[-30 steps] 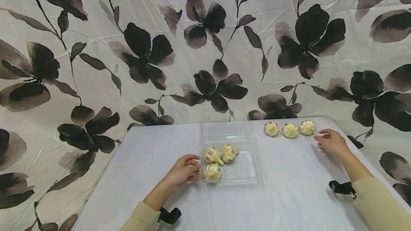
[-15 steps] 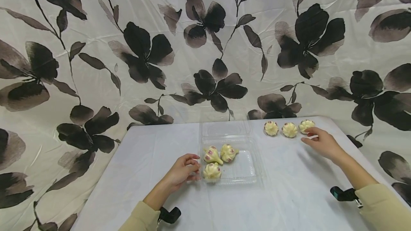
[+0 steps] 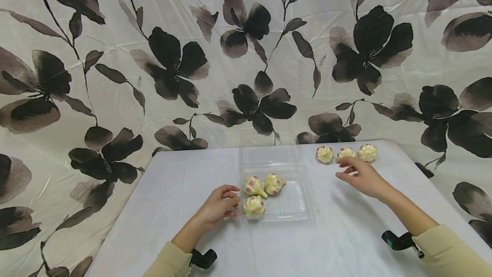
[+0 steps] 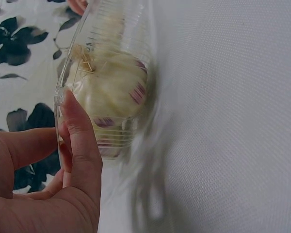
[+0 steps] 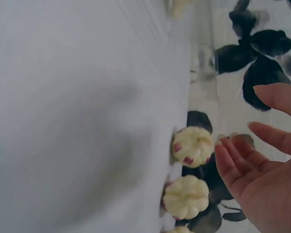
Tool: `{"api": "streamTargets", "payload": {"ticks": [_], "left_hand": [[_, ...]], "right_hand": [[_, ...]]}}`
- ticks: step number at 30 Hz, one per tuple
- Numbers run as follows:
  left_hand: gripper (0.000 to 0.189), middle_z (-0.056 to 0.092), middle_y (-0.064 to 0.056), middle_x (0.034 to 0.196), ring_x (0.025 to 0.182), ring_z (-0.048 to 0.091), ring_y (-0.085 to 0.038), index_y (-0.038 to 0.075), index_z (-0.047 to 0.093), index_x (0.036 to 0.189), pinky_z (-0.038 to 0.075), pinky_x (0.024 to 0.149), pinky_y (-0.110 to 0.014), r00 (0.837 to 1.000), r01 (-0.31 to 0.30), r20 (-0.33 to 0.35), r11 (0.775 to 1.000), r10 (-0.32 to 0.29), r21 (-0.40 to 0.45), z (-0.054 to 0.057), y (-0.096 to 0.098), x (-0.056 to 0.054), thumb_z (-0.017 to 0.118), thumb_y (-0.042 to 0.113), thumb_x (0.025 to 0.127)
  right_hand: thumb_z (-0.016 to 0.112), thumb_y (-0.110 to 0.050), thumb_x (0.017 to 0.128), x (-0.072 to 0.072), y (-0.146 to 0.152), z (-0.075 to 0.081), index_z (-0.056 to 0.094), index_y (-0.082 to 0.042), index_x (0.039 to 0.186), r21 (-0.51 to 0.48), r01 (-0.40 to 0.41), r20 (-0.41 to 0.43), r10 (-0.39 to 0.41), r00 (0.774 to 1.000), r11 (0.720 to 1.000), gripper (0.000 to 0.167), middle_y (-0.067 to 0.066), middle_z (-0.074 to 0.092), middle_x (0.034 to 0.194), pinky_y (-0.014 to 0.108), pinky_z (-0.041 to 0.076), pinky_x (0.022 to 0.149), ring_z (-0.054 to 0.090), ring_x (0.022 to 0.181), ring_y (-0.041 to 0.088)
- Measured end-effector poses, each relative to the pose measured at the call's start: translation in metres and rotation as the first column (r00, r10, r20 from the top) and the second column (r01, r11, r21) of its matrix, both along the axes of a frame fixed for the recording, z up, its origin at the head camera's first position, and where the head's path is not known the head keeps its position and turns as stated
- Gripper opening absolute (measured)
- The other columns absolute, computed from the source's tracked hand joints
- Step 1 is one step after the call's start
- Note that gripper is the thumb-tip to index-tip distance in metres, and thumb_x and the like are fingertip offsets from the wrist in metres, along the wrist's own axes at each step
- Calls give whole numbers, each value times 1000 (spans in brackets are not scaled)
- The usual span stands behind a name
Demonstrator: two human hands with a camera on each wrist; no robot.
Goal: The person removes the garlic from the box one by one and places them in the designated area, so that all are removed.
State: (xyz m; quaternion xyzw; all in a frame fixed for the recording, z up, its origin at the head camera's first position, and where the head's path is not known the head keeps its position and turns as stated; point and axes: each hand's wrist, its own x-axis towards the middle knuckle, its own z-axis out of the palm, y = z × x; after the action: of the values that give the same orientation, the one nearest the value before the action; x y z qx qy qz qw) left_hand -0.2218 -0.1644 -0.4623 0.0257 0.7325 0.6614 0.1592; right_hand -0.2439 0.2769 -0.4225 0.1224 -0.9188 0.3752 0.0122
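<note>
A clear plastic clamshell container (image 3: 286, 217) lies open on the table with three garlic bulbs in its left part: one at back left (image 3: 253, 185), one at back right (image 3: 273, 184), one in front (image 3: 254, 205). My left hand (image 3: 218, 206) pinches the container's left rim; in the left wrist view a garlic bulb (image 4: 111, 85) shows through the wall beside the fingers. My right hand (image 3: 363, 176), fingers loosely spread and holding nothing, hovers just in front of a row of garlic bulbs, overlapping the middle bulb (image 3: 346, 152) in the head view.
The row's left bulb (image 3: 324, 154) and right bulb (image 3: 367, 152) sit near the back right edge of the white-covered table (image 3: 184, 174). The container's lid (image 3: 270, 155) is folded back toward the floral curtain (image 3: 173, 67).
My right hand has moved left along the row, from beside the right bulb to in front of the middle one. My left hand and the container have stayed put.
</note>
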Motion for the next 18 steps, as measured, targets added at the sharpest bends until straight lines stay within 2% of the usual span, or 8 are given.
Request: {"api": "streamTargets", "payload": {"ticks": [8, 18], "left_hand": [[38, 57, -5, 93, 79, 59, -16, -7, 47, 135, 61, 66, -28, 1000, 0, -1, 1000, 0, 5, 0, 0, 1, 58, 0, 100], [39, 56, -5, 93, 79, 59, -16, -9, 45, 135, 61, 67, -29, 1000, 14, -4, 999, -14, 29, 0, -1, 1, 56, -2, 99]], "right_hand": [[71, -22, 97, 5, -24, 0, 60, 1, 132, -22, -95, -45, 94, 995, 995, 43, 16, 64, 125, 42, 55, 88, 64, 105, 26], [71, -17, 97, 10, -50, 2, 61, 1, 130, -30, -196, -77, 193, 978, 980, 39, 15, 64, 122, 40, 57, 86, 65, 107, 33]]}}
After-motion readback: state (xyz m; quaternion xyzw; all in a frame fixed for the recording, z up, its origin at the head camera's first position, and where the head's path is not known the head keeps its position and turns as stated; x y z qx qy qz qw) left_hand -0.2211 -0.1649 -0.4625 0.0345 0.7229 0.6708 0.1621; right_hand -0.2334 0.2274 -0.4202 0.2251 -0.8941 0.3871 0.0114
